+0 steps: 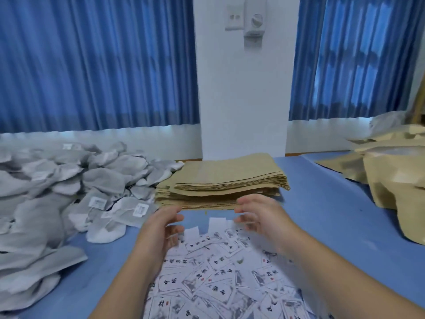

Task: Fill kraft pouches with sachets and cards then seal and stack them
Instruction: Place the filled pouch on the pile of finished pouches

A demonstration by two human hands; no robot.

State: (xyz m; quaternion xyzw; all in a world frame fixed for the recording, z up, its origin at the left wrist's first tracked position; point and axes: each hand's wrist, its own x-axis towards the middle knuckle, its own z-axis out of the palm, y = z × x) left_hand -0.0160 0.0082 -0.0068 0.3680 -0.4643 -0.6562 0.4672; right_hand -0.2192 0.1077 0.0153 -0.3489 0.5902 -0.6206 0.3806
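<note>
left hand [161,229], right hand [262,218] loosely curled

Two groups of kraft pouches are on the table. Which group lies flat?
The centre stack: thin, flat, neatly layered. The pouches at the right edge bulge and lie loosely.

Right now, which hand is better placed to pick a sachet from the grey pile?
Left. The left hand hovers right beside the sachet pile; the right hand is across the cards, farther away.
</note>
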